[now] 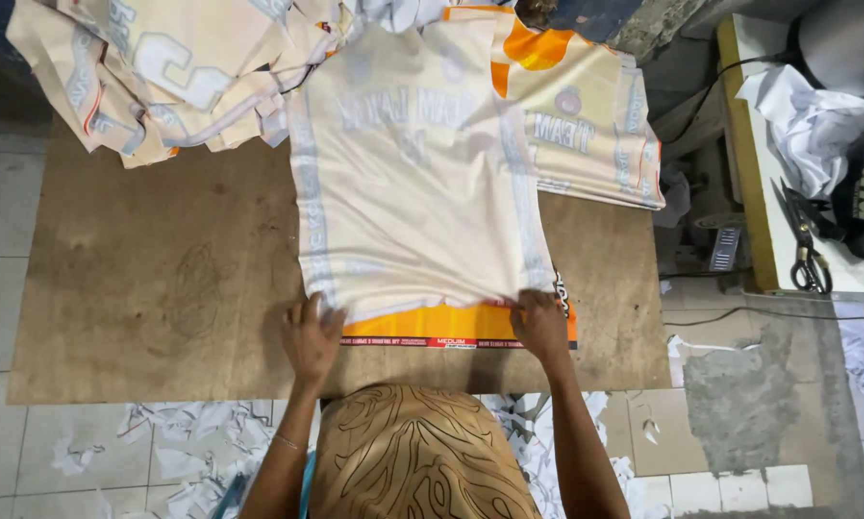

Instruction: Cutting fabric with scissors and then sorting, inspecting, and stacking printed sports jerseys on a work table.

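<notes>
Two hands sit at the near edge of a brown board worktop [143, 288], each on the hem of a pale cream printed fabric panel [413, 183] laid flat in the middle of it. Far left, at the back corner, a heap of similar cream panels [153, 67] spills over the worktop's edge. The left hand [312, 336] lies on the panel's near left corner, fingers bent down onto the cloth; whether its grip pinches the hem or only presses it flat cannot be told. Under the hem an orange sheet [422, 322] with a red strip along its near edge peeks out. The right hand [539, 325] has its grip closed on the panel's near right corner, fingertips gathering small creases there. Beyond it another cream and orange panel [586, 115] lies at the back right. Further right, off the worktop, black scissors [805, 245] rest on a white bench near crumpled white paper [812, 120]. Paper scraps [182, 452] litter the tiled floor.

As a judgement: an uneven pull between the hands could skew the panel off the orange sheet beneath, and the creases at the right corner could set in as a fold.
</notes>
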